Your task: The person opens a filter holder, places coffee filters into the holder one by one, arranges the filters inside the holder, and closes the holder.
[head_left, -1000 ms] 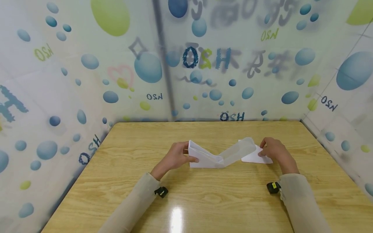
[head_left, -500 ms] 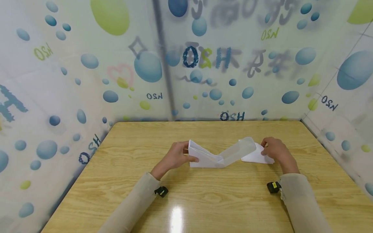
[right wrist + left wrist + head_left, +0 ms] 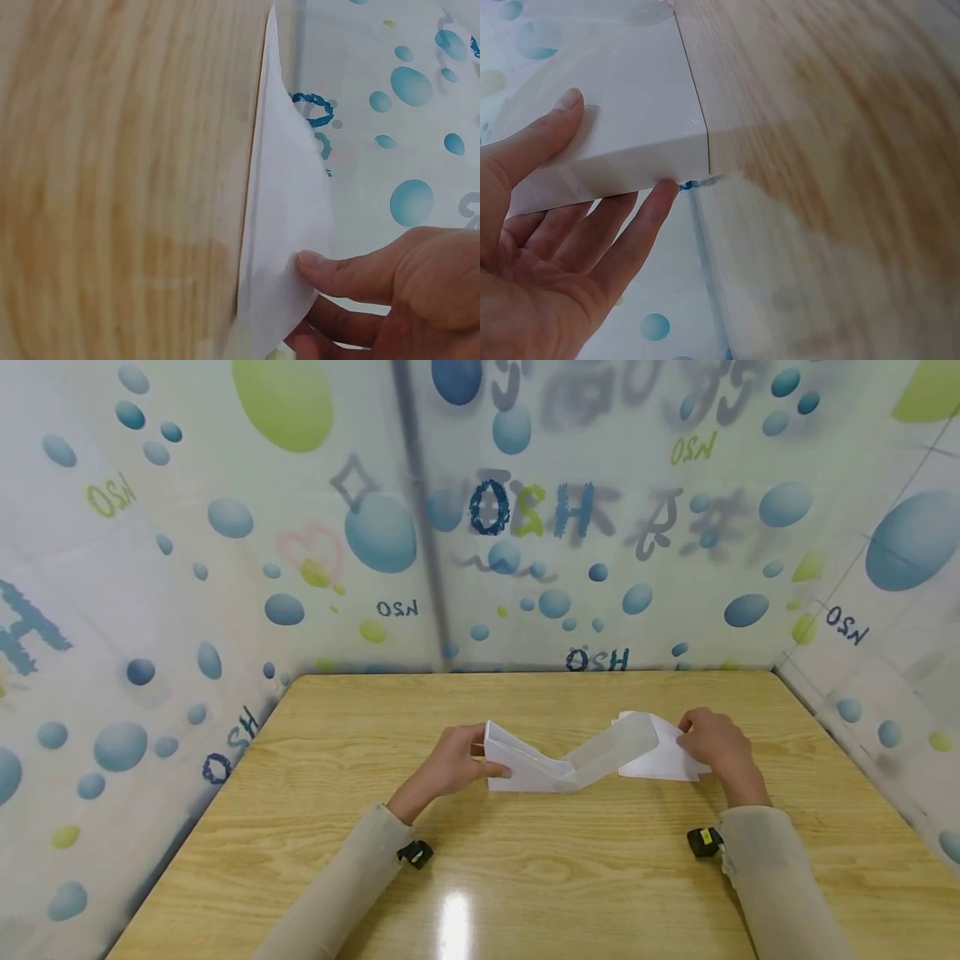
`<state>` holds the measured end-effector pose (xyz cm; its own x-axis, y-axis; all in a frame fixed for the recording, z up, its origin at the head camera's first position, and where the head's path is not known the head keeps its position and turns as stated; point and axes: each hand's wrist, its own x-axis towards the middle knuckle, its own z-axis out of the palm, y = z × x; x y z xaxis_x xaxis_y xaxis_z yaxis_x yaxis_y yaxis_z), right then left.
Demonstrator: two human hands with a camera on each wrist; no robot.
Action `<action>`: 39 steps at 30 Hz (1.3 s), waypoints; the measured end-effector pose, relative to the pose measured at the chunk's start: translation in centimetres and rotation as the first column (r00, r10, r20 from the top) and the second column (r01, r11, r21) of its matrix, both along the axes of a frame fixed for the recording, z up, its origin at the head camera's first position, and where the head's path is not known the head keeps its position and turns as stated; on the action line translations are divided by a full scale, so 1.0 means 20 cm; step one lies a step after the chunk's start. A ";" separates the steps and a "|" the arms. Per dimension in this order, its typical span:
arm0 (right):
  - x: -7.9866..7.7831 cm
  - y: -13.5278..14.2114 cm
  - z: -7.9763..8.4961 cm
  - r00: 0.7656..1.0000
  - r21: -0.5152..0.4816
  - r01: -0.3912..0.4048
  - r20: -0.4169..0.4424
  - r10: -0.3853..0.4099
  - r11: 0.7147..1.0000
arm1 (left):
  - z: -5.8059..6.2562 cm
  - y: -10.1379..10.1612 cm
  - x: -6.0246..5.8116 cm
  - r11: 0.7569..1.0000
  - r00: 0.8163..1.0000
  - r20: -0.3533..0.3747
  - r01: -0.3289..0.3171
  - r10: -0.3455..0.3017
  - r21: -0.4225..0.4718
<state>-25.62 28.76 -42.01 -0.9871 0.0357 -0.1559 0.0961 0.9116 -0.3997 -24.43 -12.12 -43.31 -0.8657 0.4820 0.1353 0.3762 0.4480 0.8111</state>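
A slim white box (image 3: 525, 774) stands on the table with its translucent lid (image 3: 613, 747) folded out to the right. My left hand (image 3: 453, 762) grips the box's left end. In the left wrist view the thumb lies on the box's broad white side (image 3: 630, 82), with the fingers along its narrow end. Beyond the lid are white paper sheets (image 3: 663, 762), partly hidden by it. My right hand (image 3: 718, 747) pinches the sheets at their right edge. The right wrist view shows the thumb on the face of the bent paper (image 3: 289, 187), its other fingers behind it.
The wood-grain table (image 3: 525, 877) reaches back to a wall hanging (image 3: 360, 635) printed with blue and green bubbles. Similar patterned sheeting rises at both sides. Small black devices are strapped at the left cuff (image 3: 415, 854) and the right cuff (image 3: 703, 842).
My right hand has shifted slightly right and up, raising the upper edge of a paper sheet and leaving a lower sheet's corner showing. My left hand and the box have stayed put.
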 end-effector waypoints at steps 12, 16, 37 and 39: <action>-0.01 0.03 0.01 1.000 -0.058 0.019 -0.021 -0.020 0.998 | 0.00 0.00 0.00 1.000 1.000 -0.011 0.009 -0.009 -0.002; -0.01 0.03 0.02 0.999 -0.085 0.013 -0.029 -0.016 0.996 | 0.00 0.00 0.00 1.000 1.000 -0.008 0.013 -0.013 -0.005; 0.02 0.00 0.15 0.984 -0.126 -0.009 -0.177 -0.014 0.992 | 0.01 -0.01 0.01 1.000 1.000 -0.018 0.016 -0.016 0.003; 0.03 0.00 0.16 0.981 -0.125 -0.012 -0.193 -0.012 0.992 | 0.01 -0.01 0.01 1.000 1.000 -0.017 0.016 -0.016 0.005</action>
